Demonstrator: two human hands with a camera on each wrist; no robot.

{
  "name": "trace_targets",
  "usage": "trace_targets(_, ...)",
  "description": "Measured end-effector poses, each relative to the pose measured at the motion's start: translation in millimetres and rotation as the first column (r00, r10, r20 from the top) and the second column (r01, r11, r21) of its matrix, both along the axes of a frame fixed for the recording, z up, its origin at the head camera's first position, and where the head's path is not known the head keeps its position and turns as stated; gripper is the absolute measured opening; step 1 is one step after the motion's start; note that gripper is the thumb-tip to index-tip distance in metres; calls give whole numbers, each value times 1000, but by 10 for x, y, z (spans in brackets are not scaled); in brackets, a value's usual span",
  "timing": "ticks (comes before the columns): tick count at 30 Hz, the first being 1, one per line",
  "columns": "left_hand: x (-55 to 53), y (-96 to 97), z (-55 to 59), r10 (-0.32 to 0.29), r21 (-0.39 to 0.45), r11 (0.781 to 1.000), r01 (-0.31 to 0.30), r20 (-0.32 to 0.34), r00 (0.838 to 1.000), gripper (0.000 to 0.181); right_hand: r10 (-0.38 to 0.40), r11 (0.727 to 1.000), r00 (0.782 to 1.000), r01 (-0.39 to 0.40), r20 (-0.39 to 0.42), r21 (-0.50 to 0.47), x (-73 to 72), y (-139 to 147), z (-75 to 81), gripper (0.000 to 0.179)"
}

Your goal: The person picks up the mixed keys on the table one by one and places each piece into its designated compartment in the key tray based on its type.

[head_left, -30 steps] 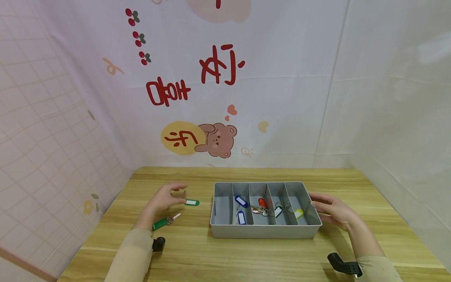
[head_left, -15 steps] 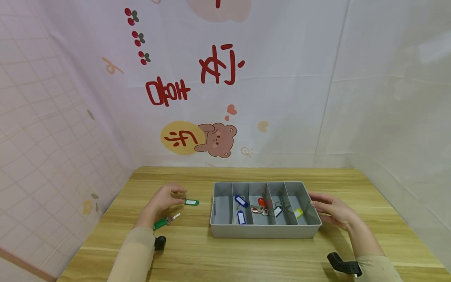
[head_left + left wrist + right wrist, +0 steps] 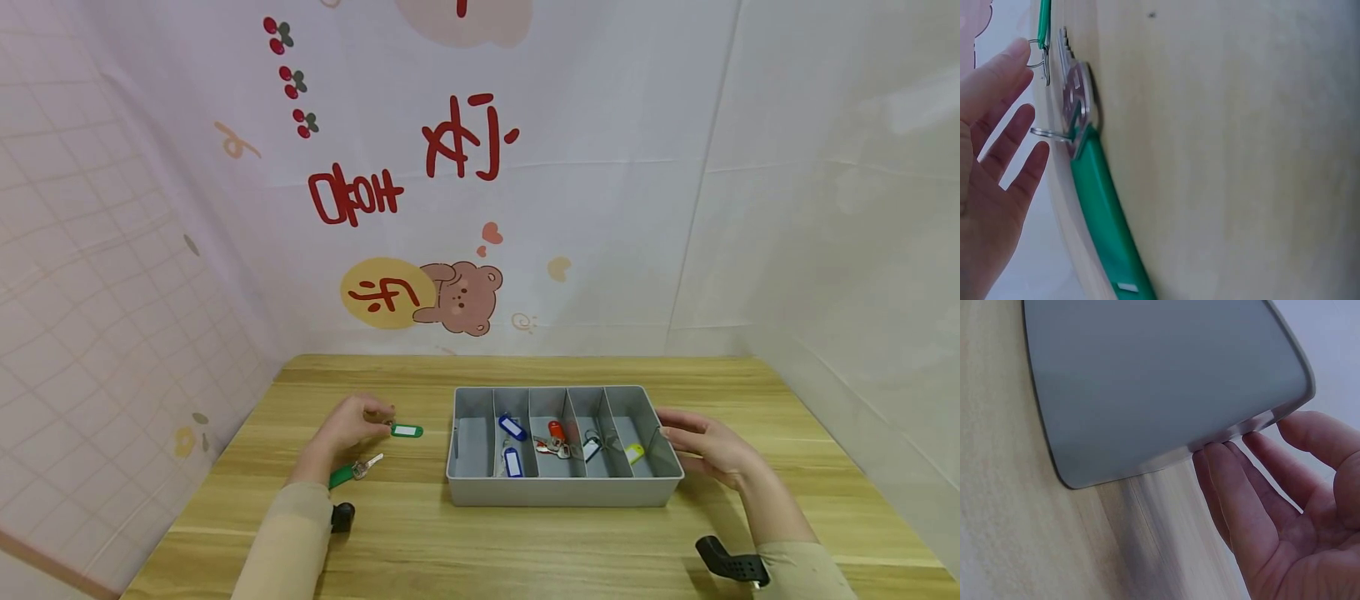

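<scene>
With thumb and fingertips my left hand (image 3: 347,423) pinches the metal ring of a green key tag (image 3: 407,431), whose white label faces up on the table. Below that hand lies a second green key tag (image 3: 1107,212) with a key (image 3: 1079,87) on its ring. On the right, my right hand (image 3: 712,450) touches the end wall of a grey divided box (image 3: 562,492) with extended fingers, fingertips right at the wall in the right wrist view. Inside the box are blue key tags (image 3: 513,427), a red key tag (image 3: 557,431) with keys, a black-edged tag (image 3: 592,450) and a yellow tag (image 3: 635,453).
The wooden table (image 3: 480,554) runs back to a white printed cloth (image 3: 600,208) hung behind it and at both sides. A black wrist camera mount (image 3: 731,562) sits on the right wrist, another (image 3: 342,517) on the left.
My left hand's thumb and fingers have closed together at the ring of the green tag. The right hand and the box have stayed where they were.
</scene>
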State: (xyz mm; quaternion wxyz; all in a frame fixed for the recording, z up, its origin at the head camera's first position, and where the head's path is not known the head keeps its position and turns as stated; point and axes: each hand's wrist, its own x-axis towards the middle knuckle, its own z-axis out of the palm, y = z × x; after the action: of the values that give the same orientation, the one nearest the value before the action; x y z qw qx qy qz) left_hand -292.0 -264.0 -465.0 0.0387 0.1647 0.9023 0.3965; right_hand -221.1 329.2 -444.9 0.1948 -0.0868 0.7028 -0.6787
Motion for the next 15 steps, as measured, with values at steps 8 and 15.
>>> trace_targets(8,-24,4,-31,-3,-11,1000,2,-41,999,16,7,1000,1000,-7,-1,-11,2,0,3,53)
trace_targets(15,-41,6,-56,18,-43,999,-20,-45,999,11,8,1000,1000,-8,-12,9,6,-4,6,54)
